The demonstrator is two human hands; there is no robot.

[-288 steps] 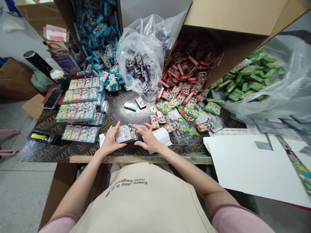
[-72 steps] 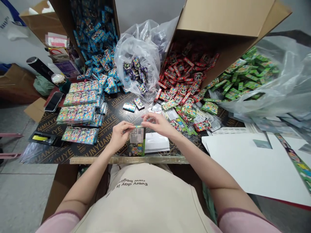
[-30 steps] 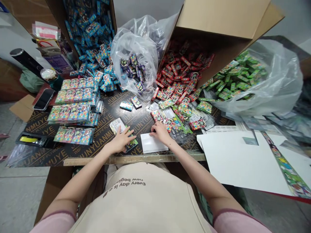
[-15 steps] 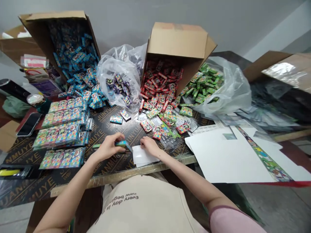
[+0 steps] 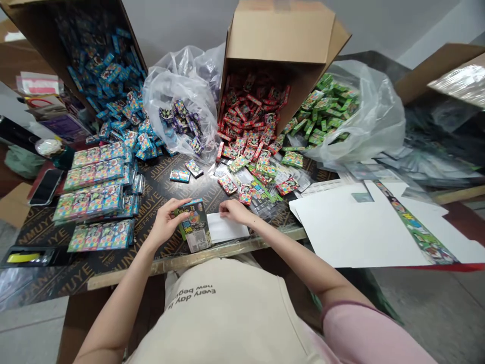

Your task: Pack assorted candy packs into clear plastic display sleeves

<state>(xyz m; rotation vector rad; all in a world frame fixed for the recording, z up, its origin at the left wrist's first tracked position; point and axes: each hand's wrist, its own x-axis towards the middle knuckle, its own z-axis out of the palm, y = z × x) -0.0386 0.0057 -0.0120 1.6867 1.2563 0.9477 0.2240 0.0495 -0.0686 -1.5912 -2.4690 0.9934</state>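
Note:
My left hand (image 5: 168, 220) is closed on a dark printed card pack (image 5: 197, 230) with a blue top edge, held upright near the table's front edge. Just right of it, my right hand (image 5: 235, 211) pinches the upper edge of a white sheet (image 5: 223, 228) lying on the table. Behind the hands lie a small blue box (image 5: 179, 176), a dark-edged box (image 5: 194, 169) and red boxes (image 5: 227, 184). Wrapped sets of small boxes (image 5: 99, 235) are stacked in rows to the left.
Cartons of blue boxes (image 5: 113, 71) and red boxes (image 5: 252, 111) stand at the back, with plastic bags of purple boxes (image 5: 184, 121) and green boxes (image 5: 329, 114). White cardboard (image 5: 341, 227) lies right; a phone (image 5: 46, 187) and black tray (image 5: 36, 257) lie left.
My left hand has turned the pack so its printed face shows beside the white sheet. My right hand remains at the sheet's upper edge. The whole view has shifted slightly.

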